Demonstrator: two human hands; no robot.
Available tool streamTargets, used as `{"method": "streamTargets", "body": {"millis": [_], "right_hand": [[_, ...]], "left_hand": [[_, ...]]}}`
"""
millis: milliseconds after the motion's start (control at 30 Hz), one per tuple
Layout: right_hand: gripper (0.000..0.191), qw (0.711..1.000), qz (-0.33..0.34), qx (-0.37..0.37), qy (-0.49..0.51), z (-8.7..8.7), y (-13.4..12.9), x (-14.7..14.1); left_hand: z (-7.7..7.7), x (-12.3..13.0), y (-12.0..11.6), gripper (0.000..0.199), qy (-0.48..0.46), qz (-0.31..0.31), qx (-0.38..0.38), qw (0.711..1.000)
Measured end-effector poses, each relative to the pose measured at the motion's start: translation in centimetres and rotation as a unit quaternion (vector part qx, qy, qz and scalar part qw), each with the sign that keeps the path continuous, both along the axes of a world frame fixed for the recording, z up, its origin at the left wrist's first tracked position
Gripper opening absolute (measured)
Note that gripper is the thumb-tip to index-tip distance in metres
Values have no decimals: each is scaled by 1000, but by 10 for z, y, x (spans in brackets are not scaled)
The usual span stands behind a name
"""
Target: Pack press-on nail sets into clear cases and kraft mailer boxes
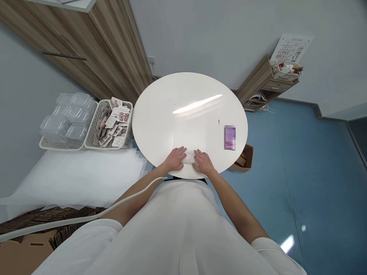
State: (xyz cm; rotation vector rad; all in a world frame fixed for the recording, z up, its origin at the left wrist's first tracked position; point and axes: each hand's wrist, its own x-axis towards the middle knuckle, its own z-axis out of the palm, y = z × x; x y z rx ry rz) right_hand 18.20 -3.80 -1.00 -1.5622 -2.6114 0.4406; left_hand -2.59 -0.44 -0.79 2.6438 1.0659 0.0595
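Observation:
Near the front edge of the round white table (pixel 155 110) lies a small, whitish, translucent packet (pixel 189 157), its long side running left to right. My left hand (pixel 175 159) grips its left end, fingers over the far side and thumb at the near side. On the right end, my right hand (pixel 203 162) holds it in the same way. What is inside the packet is too small to make out. Beyond the hands, a faint pale rectangle, perhaps a thin sheet, shows on the tabletop.
A blurred purple rectangular item (pixel 229 137) lies at the table's right. Left of the table stand a basket of printed cards (pixel 130 131), a basket of clear plastic boxes (pixel 77 114) and stacked white sheets (pixel 94 175). An open cardboard box (pixel 249 162) sits below right. A white cable (pixel 114 204) crosses my left arm.

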Motion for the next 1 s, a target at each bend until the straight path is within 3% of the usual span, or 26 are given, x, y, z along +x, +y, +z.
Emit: {"method": "streamTargets", "body": {"millis": [133,267,667,900,1000], "right_hand": [[40,999,2,-28,-29,5,7,-8],[38,998,6,-42,-36,9,6,-17],[23,989,-29,-137,45,29,-41,-26],[19,977,-79,-148,130,35,-16,-18],[20,965,-110,-191,145,36,-3,-13]], "left_hand": [[0,8,3,48,10,6,-31,999],[4,12,4,37,0,7,-48,999],[23,-8,-34,28,-49,31,-163,985],[26,-10,-14,23,-99,79,-163,978],[25,-12,-1,28,-100,94,-213,967]]}}
